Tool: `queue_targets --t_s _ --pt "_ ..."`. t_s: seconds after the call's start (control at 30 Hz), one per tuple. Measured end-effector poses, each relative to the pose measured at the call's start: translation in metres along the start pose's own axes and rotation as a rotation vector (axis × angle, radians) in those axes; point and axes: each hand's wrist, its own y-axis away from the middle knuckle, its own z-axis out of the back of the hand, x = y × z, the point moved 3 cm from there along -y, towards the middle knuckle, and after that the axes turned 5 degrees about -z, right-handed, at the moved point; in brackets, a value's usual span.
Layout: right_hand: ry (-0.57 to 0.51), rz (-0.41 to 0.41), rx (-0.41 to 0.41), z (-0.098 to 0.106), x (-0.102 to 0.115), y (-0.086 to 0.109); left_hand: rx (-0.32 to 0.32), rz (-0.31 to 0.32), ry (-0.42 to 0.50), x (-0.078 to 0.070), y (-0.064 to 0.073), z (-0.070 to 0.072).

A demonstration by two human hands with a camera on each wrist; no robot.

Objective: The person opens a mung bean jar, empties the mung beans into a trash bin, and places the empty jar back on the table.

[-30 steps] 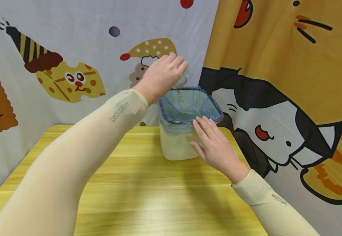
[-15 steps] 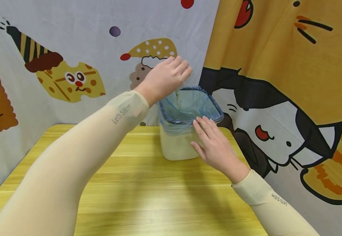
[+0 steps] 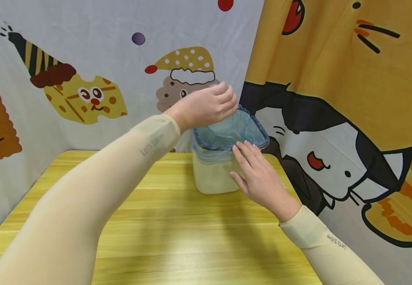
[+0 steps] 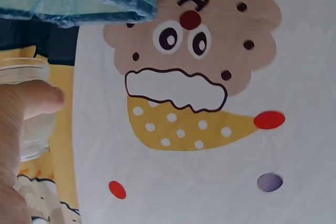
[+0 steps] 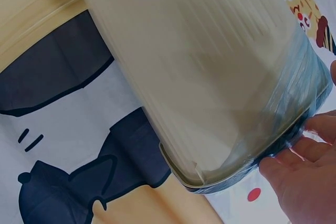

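Over the far left rim of a whitish bin (image 3: 213,178), my left hand (image 3: 206,105) grips a clear cup or jar (image 4: 38,135). The head view mostly hides that vessel behind the fingers; the left wrist view shows its ridged, see-through side with the thumb against it. A blue plastic bag (image 3: 229,134) lines the bin and folds down over its rim. My right hand (image 3: 259,174) rests with extended fingers on the bin's near right edge. In the right wrist view its fingertips (image 5: 273,169) touch the bagged rim.
The bin stands near the back right corner of a wood-grain table (image 3: 163,229). Behind the table hangs a white cartoon-printed cloth (image 3: 99,23), and an orange printed curtain (image 3: 320,59) hangs at the right, close beside the bin.
My left hand has moved right and down over the bin, its wrist turning. The small bits seen falling from the vessel earlier no longer show. My right hand stays in place.
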Motion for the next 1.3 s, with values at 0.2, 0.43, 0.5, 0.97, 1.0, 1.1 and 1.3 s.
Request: queue_targets --t_s 0.2,0.43,0.5,0.97,1.0,1.1,1.3 --pt "0.006 0.006 -0.007 0.000 0.000 0.001 0.031 -0.076 -0.042 -0.007 0.001 -0.001" --pt "0.007 0.003 0.010 0.000 0.001 0.000 0.026 0.508 0.697 0.001 0.016 -0.004" --pt "0.002 0.002 0.009 0.000 0.001 0.000 0.083 0.741 0.959 0.000 0.026 -0.008" --pt "-0.028 0.002 -0.026 0.001 0.000 0.003 -0.101 1.729 2.065 -0.049 0.123 -0.010" --pt "-0.030 -0.001 -0.025 0.000 0.000 0.003 -0.142 1.740 2.097 -0.055 0.130 -0.009" --pt "-0.033 -0.004 -0.021 0.000 0.000 0.003 -0.184 1.780 2.122 -0.076 0.153 -0.005" --pt "-0.036 -0.008 -0.017 -0.001 0.002 0.001 -0.127 1.801 2.038 -0.134 0.194 0.009"
